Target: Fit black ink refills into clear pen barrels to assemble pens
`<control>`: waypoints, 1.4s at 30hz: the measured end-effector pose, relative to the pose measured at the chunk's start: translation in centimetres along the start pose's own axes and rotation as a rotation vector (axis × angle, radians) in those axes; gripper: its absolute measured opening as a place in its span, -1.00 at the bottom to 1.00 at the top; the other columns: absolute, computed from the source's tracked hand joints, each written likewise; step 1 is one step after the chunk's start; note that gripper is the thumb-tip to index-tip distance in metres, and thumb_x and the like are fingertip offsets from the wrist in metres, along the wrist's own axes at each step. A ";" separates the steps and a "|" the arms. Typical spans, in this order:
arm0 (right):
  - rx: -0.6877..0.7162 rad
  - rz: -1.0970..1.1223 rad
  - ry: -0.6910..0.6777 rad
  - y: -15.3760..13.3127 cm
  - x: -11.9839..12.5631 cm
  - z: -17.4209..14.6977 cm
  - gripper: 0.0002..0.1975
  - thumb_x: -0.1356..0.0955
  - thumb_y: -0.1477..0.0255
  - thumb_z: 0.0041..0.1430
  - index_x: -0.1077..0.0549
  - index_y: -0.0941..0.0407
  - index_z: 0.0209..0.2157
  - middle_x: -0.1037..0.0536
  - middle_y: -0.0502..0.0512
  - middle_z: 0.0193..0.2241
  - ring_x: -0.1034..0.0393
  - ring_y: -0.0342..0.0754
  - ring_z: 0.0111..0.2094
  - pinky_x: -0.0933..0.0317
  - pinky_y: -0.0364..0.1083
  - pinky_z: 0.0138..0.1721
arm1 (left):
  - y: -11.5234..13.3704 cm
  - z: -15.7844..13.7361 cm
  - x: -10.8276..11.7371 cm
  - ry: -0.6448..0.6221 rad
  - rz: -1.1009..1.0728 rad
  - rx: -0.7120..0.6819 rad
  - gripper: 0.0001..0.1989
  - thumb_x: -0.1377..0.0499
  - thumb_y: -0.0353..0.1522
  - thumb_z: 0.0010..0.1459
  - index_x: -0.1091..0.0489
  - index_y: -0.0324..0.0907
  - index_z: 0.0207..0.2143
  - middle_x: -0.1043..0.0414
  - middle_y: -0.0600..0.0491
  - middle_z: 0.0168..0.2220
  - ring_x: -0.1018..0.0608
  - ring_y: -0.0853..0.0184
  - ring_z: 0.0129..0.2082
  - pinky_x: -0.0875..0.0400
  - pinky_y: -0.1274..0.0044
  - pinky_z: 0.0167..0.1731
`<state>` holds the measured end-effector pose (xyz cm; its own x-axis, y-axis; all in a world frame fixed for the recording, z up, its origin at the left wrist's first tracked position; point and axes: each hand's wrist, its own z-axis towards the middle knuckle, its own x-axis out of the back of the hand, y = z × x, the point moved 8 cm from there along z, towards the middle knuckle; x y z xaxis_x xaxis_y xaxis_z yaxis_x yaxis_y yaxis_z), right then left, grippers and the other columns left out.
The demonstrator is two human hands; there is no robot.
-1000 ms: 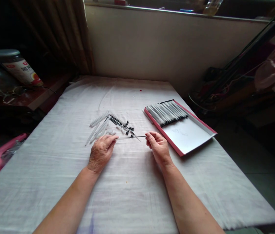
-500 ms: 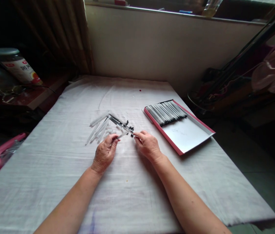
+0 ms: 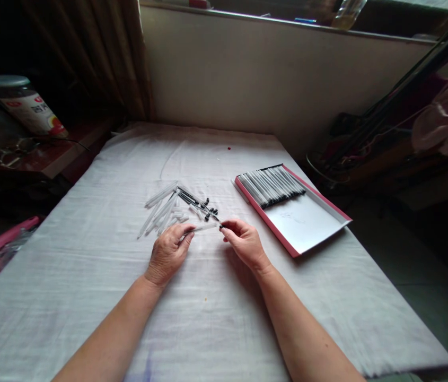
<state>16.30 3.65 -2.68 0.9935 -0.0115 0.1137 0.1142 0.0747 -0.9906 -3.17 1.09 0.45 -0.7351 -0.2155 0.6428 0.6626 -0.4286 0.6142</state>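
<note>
A table (image 3: 88, 297) with a white cloth holds a red tray (image 3: 311, 223) at its right edge, with a row of finished pens (image 3: 271, 185). A pile of loose parts (image 3: 176, 204) waits mid-table. The left hand (image 3: 166, 252) and right hand (image 3: 243, 241) each pinch one end of one clear pen (image 3: 204, 228), just before the pile.

A table (image 3: 88, 297) draped in pale cloth fills the view, its far edge up against a plain cream wall (image 3: 247, 79). Brown curtains (image 3: 100, 58) hang dark at the far left corner. A window ledge (image 3: 287, 21) tops the wall, dim daylight coming over it. Left of the table, a low wooden shelf (image 3: 60, 159) sits in shadow. To the right, grey floor (image 3: 426, 276), dimly lit.
</note>
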 end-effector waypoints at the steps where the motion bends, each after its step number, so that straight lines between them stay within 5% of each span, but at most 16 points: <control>1: -0.014 0.051 0.012 0.1 0.2 -0.1 -0.80 -0.40 0.31 -0.01 -0.54 0.12 -0.33 -0.57 0.03 -0.45 -0.41 -0.12 -0.50 -0.38 -0.12 -0.48 | 0.1 0.0 -0.1 -0.004 0.009 -0.015 -0.80 -0.08 -0.31 0.24 -0.46 -0.12 -0.16 -0.56 -0.02 -0.22 -0.57 0.25 -0.18 -0.45 0.41 -0.12; 12: 0.018 0.076 -0.012 -0.4 0.0 -0.4 -0.83 -0.40 0.37 0.02 -0.55 0.10 -0.31 -0.58 0.04 -0.43 -0.40 -0.14 -0.50 -0.35 -0.13 -0.45 | 1.0 -0.1 -0.5 -0.063 0.063 -0.086 -0.84 -0.09 -0.37 0.26 -0.42 -0.14 -0.14 -0.55 0.01 -0.22 -0.56 0.28 -0.19 -0.43 0.45 -0.14; 25: 0.270 -0.296 -0.051 -2.3 0.2 -1.3 -0.89 -0.34 0.43 0.19 -0.51 0.09 -0.28 -0.58 0.07 -0.38 -0.45 -0.09 -0.40 -0.32 -0.14 -0.35 | 1.0 -0.4 -1.2 -0.110 0.084 -0.107 -0.78 -0.08 -0.38 0.28 -0.44 -0.11 -0.07 -0.54 0.00 -0.21 -0.56 0.28 -0.20 -0.44 0.43 -0.18; 34: 0.334 -0.557 -0.105 -2.7 -0.4 -1.7 -0.59 -0.20 0.41 0.32 -0.30 0.10 -0.63 -0.31 -0.05 -0.69 -0.21 -0.20 -0.64 -0.09 -0.18 -0.56 | 1.6 -0.7 -1.4 -0.137 0.036 -0.091 -0.77 -0.10 -0.45 0.25 -0.43 -0.09 -0.07 -0.52 0.02 -0.24 -0.54 0.31 -0.23 -0.43 0.49 -0.21; 39: 0.280 -0.348 -0.098 -2.4 -0.1 -1.7 -0.79 -0.27 0.42 0.25 -0.47 0.11 -0.12 -0.57 0.09 -0.37 -0.43 -0.14 -0.45 -0.30 -0.17 -0.40 | 1.1 -0.7 -1.1 -0.106 0.018 -0.047 -0.78 -0.11 -0.44 0.25 -0.44 -0.11 -0.08 -0.53 0.02 -0.23 -0.55 0.32 -0.21 -0.43 0.50 -0.17; 42: 0.249 -0.207 -0.105 -1.8 -0.3 -1.8 -0.80 -0.30 0.43 0.21 -0.50 0.10 -0.16 -0.59 0.11 -0.32 -0.44 -0.14 -0.46 -0.34 -0.16 -0.41 | 0.9 -0.6 -1.1 -0.085 0.007 -0.048 -0.79 -0.11 -0.42 0.24 -0.46 -0.12 -0.11 -0.54 0.01 -0.24 -0.56 0.31 -0.21 -0.44 0.49 -0.16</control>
<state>15.81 1.77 -1.03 0.9425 0.0498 0.3304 0.2979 0.3225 -0.8985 -1.81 0.41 0.03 -0.7144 -0.1446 0.6847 0.6586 -0.4695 0.5881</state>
